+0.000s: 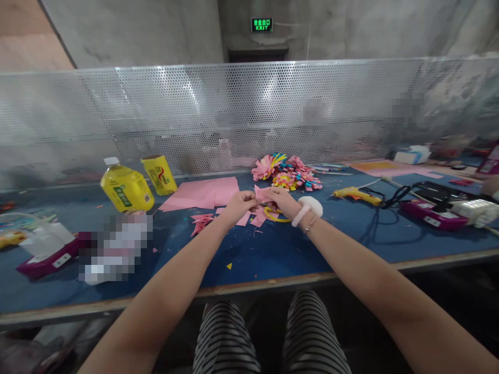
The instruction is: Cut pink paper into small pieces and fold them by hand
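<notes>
Both hands meet over the blue table, holding a small piece of pink paper [262,193] between them. My left hand [242,203] pinches its left edge with closed fingers. On the other side, my right hand [284,201] has its fingers closed on the same paper; a fluffy white band circles that wrist. Beneath the right hand lie yellow-handled scissors [277,216], partly hidden. Pink paper scraps [244,218] are scattered under the hands. Left of them sits a cluster of cut pink paper pieces [200,223], and behind that a stack of pink paper sheets [206,191].
Colourful paper flowers [288,172] stand behind the hands. At left are a yellow bottle [127,187], a yellow can [159,175] and a blurred object. A yellow glue gun [357,195] with cables and a purple power strip [434,214] lie right. A perforated metal screen [234,93] borders the back.
</notes>
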A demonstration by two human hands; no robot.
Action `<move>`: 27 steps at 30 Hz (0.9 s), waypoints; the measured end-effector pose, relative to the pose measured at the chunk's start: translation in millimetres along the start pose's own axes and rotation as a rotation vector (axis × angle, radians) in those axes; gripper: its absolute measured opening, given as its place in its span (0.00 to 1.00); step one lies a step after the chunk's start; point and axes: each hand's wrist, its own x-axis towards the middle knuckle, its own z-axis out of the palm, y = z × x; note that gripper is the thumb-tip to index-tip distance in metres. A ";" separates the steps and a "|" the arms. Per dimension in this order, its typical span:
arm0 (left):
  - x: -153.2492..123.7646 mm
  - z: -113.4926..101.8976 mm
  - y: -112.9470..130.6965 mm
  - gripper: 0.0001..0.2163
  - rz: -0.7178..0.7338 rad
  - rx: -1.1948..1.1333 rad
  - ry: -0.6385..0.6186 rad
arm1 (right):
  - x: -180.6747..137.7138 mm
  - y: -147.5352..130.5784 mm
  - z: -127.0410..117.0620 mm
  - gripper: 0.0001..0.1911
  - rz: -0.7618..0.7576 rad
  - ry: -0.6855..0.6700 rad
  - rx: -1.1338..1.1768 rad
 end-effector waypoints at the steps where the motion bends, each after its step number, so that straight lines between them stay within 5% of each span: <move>1: -0.4 0.0 0.1 0.08 -0.007 -0.015 0.001 | -0.2 -0.3 -0.8 0.19 -0.006 -0.031 -0.044; 8: -2.5 1.1 -2.4 0.11 -0.048 -0.025 -0.097 | -0.4 0.2 -4.3 0.14 -0.041 -0.166 -0.097; 17: -3.2 0.4 4.1 0.10 -0.019 0.101 -0.129 | -0.9 4.3 0.0 0.19 0.010 -0.039 0.035; 27: -6.3 5.9 6.5 0.12 -0.146 -0.035 -0.061 | 3.2 -2.8 -5.0 0.14 -0.283 0.074 -0.405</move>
